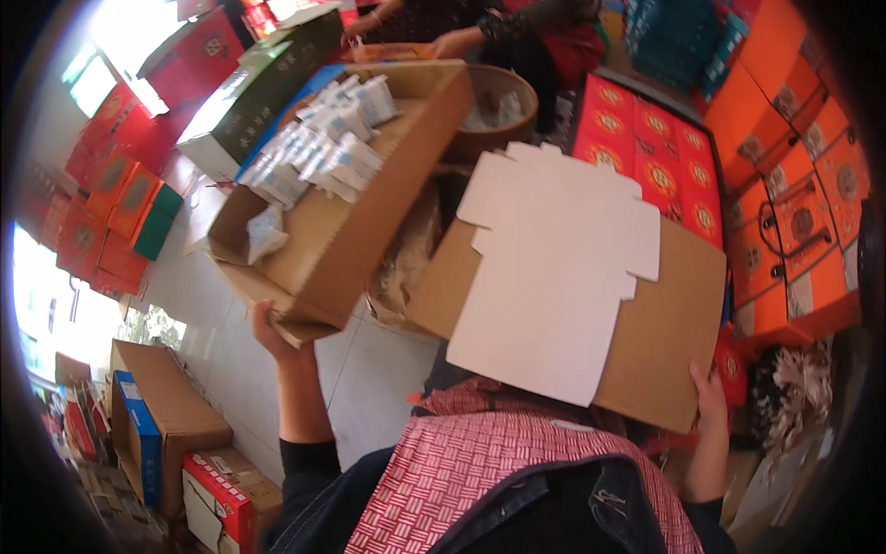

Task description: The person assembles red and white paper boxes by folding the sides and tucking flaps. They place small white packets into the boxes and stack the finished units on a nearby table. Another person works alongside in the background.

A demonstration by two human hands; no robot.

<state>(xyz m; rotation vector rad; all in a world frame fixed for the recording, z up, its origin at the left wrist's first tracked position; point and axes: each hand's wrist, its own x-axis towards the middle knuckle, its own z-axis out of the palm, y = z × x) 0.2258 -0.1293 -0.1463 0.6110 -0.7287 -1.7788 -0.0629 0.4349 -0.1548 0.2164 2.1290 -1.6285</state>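
Observation:
My left hand grips the near corner of a shallow open cardboard box, its fingers closed on the rim. Inside lie several small white packets heaped toward the far side, and a single packet rests apart near the left end. On the right, my right hand holds the near right edge of a brown cardboard sheet. A flat white die-cut carton blank with notched sides lies on top of that sheet. Most of the fingers under the sheet are hidden.
Beyond the box stands a round brown tub. Red gift boxes fill a tray at the right, beside stacked orange boxes. Another person's hand is at the far side. Cardboard cartons stand on the floor at left.

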